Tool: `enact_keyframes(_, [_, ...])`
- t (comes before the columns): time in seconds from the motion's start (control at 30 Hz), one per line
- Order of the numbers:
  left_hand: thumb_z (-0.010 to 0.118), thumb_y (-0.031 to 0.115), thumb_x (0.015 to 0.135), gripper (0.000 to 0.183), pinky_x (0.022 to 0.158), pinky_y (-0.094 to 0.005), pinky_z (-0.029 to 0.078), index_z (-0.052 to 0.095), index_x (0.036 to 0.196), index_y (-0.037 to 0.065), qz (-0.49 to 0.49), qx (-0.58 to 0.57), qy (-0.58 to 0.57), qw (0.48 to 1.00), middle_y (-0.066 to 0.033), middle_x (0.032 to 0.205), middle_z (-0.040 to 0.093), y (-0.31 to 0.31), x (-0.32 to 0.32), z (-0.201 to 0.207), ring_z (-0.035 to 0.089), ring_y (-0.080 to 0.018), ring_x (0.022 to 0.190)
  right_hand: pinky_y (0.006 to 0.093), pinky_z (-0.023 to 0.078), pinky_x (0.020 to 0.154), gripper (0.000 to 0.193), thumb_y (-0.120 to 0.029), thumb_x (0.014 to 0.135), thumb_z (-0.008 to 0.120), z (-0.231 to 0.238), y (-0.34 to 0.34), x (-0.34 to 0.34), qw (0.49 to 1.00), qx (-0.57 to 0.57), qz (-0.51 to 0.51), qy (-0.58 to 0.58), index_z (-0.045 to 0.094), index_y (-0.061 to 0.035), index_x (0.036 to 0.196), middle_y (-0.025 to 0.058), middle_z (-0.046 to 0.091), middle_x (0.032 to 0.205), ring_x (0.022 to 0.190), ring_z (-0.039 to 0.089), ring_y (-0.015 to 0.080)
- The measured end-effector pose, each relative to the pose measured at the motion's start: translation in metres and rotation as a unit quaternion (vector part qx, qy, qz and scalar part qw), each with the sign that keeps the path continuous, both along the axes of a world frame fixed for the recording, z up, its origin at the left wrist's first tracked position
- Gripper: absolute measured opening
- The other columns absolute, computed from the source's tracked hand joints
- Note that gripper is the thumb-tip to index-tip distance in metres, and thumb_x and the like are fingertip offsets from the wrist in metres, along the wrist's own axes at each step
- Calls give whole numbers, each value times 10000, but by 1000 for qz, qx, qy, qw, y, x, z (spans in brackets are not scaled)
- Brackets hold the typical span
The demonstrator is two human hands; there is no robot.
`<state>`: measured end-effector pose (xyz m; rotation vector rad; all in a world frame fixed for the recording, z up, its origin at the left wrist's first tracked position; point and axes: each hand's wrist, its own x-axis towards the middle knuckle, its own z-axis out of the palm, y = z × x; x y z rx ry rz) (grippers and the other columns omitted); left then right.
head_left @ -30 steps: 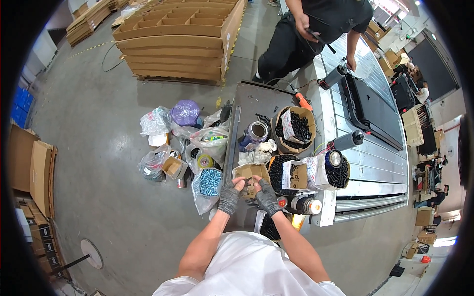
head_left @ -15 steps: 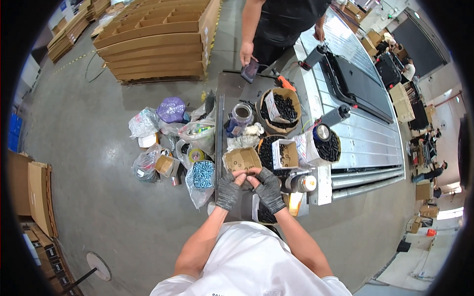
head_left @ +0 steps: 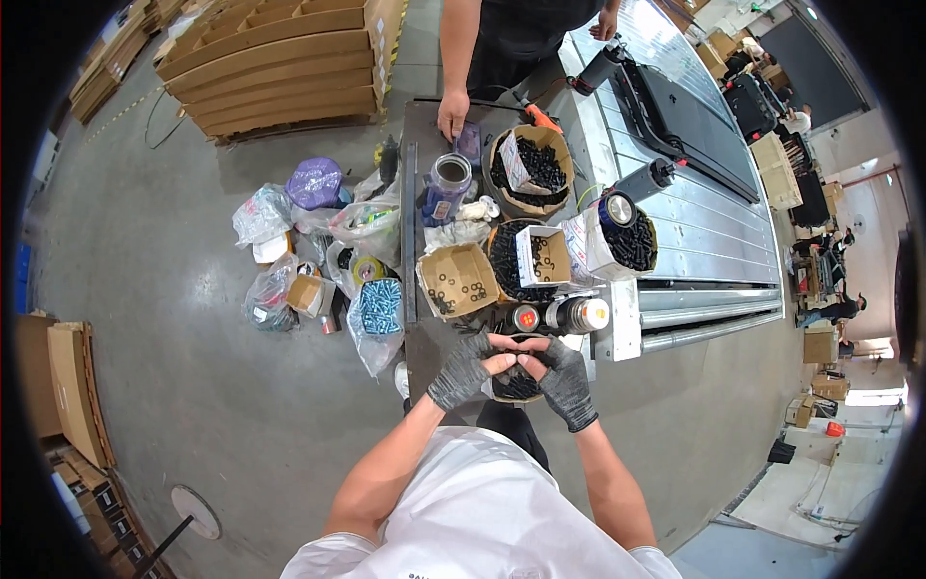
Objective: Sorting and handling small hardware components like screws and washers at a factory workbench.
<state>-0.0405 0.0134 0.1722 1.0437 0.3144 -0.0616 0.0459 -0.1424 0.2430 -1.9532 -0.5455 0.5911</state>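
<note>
My left hand (head_left: 465, 372) and my right hand (head_left: 563, 378), both in grey fingerless gloves, meet at the fingertips. Each is closed in a pinch on something small and dark that the fingers mostly hide. Just below them sits a container of black screws (head_left: 514, 388), partly covered by the hands. Beyond my left hand stands an open cardboard box (head_left: 455, 259) with several small ring washers in it. A small white box (head_left: 526, 259) holding more washers rests on a tub of black screws (head_left: 504, 261). A bottle with a red-topped lid (head_left: 524, 317) stands just past the fingertips.
A steel flask (head_left: 582, 316), a bucket of black screws (head_left: 540, 193) and a plastic jar (head_left: 446, 193) crowd the bench. Plastic bags and a pack of bluish screws (head_left: 380, 307) lie left. A co-worker's hand (head_left: 452, 114) is across, by a roller conveyor (head_left: 714, 280).
My pinched hands have drawn back from the cardboard box of washers toward me, over the container of screws. The co-worker's hand has lowered the dark phone-like device to the bench.
</note>
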Motion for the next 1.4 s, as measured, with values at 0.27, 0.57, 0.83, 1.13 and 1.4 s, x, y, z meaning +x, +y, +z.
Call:
enact_keyframes(0.27, [695,157,863,272,864,-287,498,678,1101,25,4,11,65,998,-50,1021,671,-49,-23,1,624,-142,949,285,499,793,177,-55,862,658,-23,-57,-5,998,-3,48,29,673,-22,1035,58,661,933,876,631,148])
enact_keyframes(0.57, [709,128,863,320,839,-293,518,645,1141,-16,116,-31,135,984,-86,994,691,-163,-69,-18,647,-150,902,280,509,799,158,-38,866,656,-62,-143,-15,983,13,149,102,665,-6,1020,61,684,914,872,639,132])
enact_keyframes(0.83, [683,163,897,337,880,-299,505,640,1177,-19,180,22,193,964,-86,1075,681,-212,-84,-24,633,-152,966,326,507,793,175,-79,846,687,-79,-169,-15,974,-1,183,137,666,-19,1009,108,680,937,872,658,228])
enact_keyframes(1.13, [625,99,933,281,796,-320,575,600,1182,-28,332,-143,247,899,-151,1047,676,-192,-134,-95,675,-205,867,375,516,748,199,13,788,658,-116,-85,20,920,61,332,-197,640,-52,975,134,634,918,863,636,320])
enact_keyframes(1.4, [604,97,944,248,757,-310,589,611,1152,-37,341,-155,254,892,-146,1000,677,-174,-157,-113,673,-200,846,405,497,907,341,-55,777,587,-150,-75,20,791,-2,533,-301,636,-61,1114,146,628,1130,1055,604,315])
